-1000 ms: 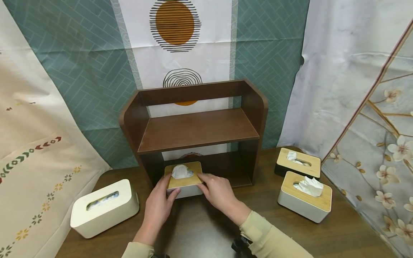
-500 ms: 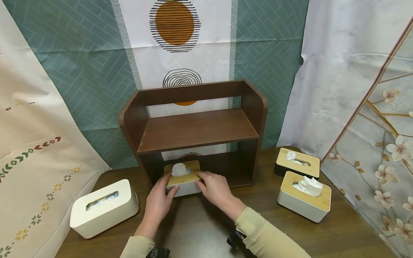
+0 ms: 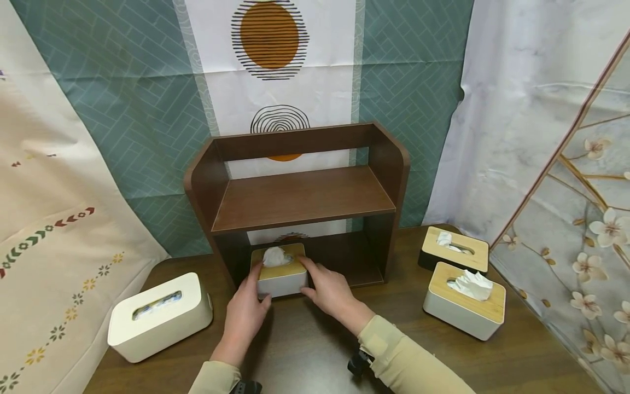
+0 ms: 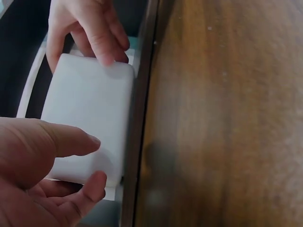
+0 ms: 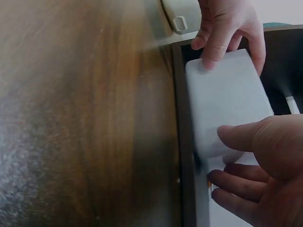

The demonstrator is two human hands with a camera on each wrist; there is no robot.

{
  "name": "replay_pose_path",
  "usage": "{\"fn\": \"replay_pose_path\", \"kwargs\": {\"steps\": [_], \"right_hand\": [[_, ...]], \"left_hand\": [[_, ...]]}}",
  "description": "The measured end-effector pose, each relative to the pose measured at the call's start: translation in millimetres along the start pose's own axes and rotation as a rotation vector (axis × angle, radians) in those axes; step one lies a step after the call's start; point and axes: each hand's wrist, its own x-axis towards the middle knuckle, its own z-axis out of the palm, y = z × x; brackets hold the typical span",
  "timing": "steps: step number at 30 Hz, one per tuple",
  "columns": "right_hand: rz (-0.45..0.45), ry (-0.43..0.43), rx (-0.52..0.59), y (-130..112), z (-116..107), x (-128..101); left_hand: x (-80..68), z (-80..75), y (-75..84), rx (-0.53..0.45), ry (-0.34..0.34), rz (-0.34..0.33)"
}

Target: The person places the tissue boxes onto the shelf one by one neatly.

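White tissue box (image 3: 282,285), wood-topped, on lower shelf (image 3: 356,268); left hand (image 3: 246,312) at eight o'clock, right hand (image 3: 331,290) at four, both hands' fingers gripping it.

Room on the lower shelf (image 3: 344,260) right of the tissue box (image 3: 283,285), left side panel (image 3: 234,253) close by

**One wide view, two close ones**

The head camera looks forward and down over the desk (image 3: 305,345), far enough back to frame the whole shelf (image 3: 301,196). Both wrist cameras look from close in, their pictures turned sideways: the left has the left hand (image 3: 244,314) in its near foreground and the right hand (image 3: 332,291) beyond; the right reverses that. All three views share the tissue box (image 3: 281,283).
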Motion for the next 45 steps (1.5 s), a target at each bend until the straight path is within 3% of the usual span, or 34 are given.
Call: {"fn": "replay_pose_path", "kwargs": {"steps": [7,16,36,45], "right_hand": [[0.005,-0.003,0.0,6,11,-1],[-0.008,0.032,-0.034,7,18,-1],[-0.003,0.087,-0.072,0,10,-4],[-0.014,0.099,-0.059,-2,6,-5]], "left_hand": [[-3.7,6.0,-4.8,0.027,-0.027,-0.006],[-1.6,8.5,-9.0,0.052,0.001,0.02],[-4.4,3.1,-2.1,0.007,0.049,-0.035],[-5.1,0.1,-3.8,-0.002,0.069,-0.021]]}}
